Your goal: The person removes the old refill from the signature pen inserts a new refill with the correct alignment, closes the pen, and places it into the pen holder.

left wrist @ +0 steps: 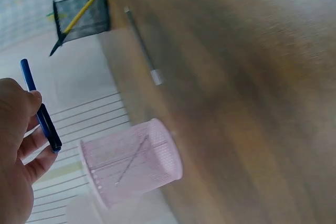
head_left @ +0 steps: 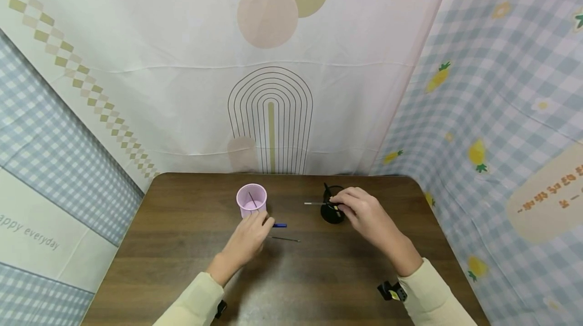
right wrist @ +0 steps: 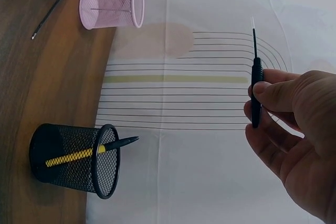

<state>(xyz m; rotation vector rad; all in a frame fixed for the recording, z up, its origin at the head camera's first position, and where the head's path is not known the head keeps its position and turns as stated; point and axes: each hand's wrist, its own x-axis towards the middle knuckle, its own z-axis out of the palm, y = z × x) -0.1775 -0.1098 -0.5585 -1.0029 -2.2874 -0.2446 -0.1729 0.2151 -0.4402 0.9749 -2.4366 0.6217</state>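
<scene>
My left hand [head_left: 248,235] pinches a blue pen [left wrist: 47,127] between thumb and fingertips, in front of a pink mesh cup [right wrist: 105,8]. Inside that cup leans a thin dark rod [left wrist: 132,160]. At the right, my right hand [head_left: 366,214] grips a slim black pen barrel [right wrist: 256,90]; a thin rod with a clear end [right wrist: 254,40] projects from it. In the head view this hand overlaps a black mesh cup [right wrist: 68,132]. A yellow and black pen [right wrist: 73,157] leans inside the black cup, its dark end over the rim.
A thin dark rod like a pen refill [head_left: 286,239] lies on the brown table [head_left: 182,214], nearer me than the pink cup. Patterned cloth [head_left: 196,113] hangs behind the table's back edge, with checked cloth [head_left: 455,128] along the right side.
</scene>
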